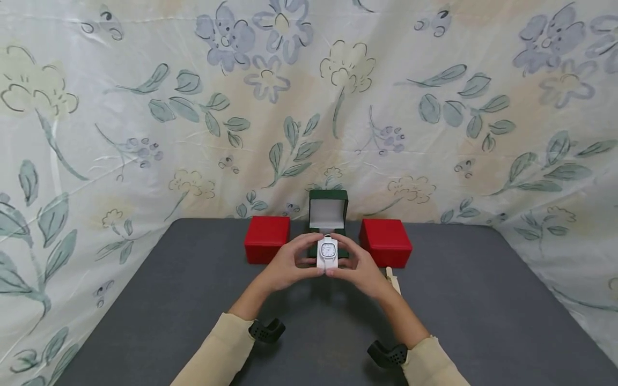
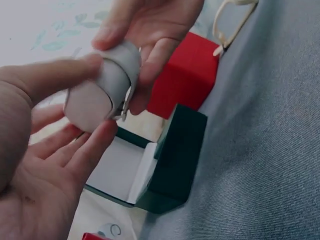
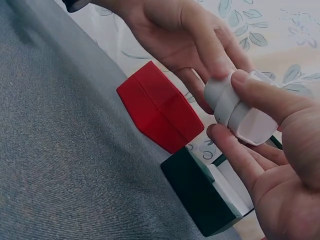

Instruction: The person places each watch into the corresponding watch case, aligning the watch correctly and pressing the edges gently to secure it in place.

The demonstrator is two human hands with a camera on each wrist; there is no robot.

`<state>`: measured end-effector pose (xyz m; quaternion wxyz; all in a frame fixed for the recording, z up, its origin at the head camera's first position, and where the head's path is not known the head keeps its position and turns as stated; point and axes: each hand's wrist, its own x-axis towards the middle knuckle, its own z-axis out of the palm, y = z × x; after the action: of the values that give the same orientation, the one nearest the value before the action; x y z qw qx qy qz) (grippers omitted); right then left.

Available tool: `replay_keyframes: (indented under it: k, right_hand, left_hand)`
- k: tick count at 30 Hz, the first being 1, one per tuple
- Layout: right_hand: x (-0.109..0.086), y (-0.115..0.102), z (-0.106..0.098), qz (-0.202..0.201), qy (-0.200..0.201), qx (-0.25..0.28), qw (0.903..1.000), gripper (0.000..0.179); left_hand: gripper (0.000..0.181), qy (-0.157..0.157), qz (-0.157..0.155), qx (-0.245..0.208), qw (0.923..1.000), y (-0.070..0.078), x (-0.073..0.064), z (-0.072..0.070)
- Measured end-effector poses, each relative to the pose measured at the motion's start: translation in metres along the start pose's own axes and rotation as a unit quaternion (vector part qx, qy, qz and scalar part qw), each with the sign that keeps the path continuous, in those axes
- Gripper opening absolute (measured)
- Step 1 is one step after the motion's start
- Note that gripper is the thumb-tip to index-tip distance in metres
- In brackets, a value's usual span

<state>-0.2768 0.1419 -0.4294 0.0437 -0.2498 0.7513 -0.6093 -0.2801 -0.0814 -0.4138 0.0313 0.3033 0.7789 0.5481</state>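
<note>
A white wristwatch (image 1: 329, 250) with a squarish face is wrapped round a white watch cushion (image 2: 90, 104). My left hand (image 1: 286, 262) grips one end of the cushion, its thumb on the strap in the left wrist view. From the other side my right hand (image 1: 363, 269) holds the opposite end between thumb and fingers. Both hands keep the watch upright, face toward the head camera. Directly behind them stands a green watch box (image 1: 328, 195) with its lid raised and a pale lining; the hands partly hide its base. The strap's metal buckle (image 2: 123, 111) shows in the left wrist view.
Closed red boxes flank the green one, one on the left (image 1: 267, 239) and another on the right (image 1: 385, 243). Beside my right wrist lies a cream strap-like piece (image 1: 393, 280). A flowered cloth (image 1: 289, 107) hangs behind the dark grey table (image 1: 193, 300).
</note>
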Motion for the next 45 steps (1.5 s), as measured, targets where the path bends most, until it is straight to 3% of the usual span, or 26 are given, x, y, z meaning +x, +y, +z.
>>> replay_keyframes:
  k: [6,13,19,26,35,40,45]
  right_hand:
    - [0.005,0.002,0.0,0.01,0.047,-0.047,0.9977,0.079]
    - [0.016,0.003,0.0,0.027,0.109,-0.09,0.9895,0.056]
    - [0.029,0.009,0.004,0.071,0.163,-0.085,0.9804,0.043]
    - [0.041,0.016,0.009,0.082,0.199,-0.07,0.9739,0.045]
    - [0.045,0.024,0.015,0.11,0.229,-0.128,0.9588,0.038]
    - [0.048,0.025,0.012,0.106,0.217,-0.204,0.9486,0.037]
    - [0.05,0.022,0.009,0.12,0.188,-0.266,0.9376,0.038]
  left_hand:
    - [0.07,0.002,-0.014,0.064,0.9978,-0.003,0.015,-0.001]
    - [0.068,-0.013,-0.047,0.133,0.9899,-0.008,0.043,-0.005]
    - [0.067,-0.034,-0.083,0.183,0.9789,-0.015,0.064,-0.01]
    - [0.066,-0.043,-0.098,0.23,0.9674,-0.024,0.077,-0.013]
    - [0.066,-0.063,-0.145,0.224,0.9616,-0.029,0.08,-0.01]
    - [0.064,-0.06,-0.16,0.224,0.9596,-0.029,0.082,-0.009]
    - [0.057,-0.082,-0.157,0.254,0.9507,-0.03,0.085,-0.009]
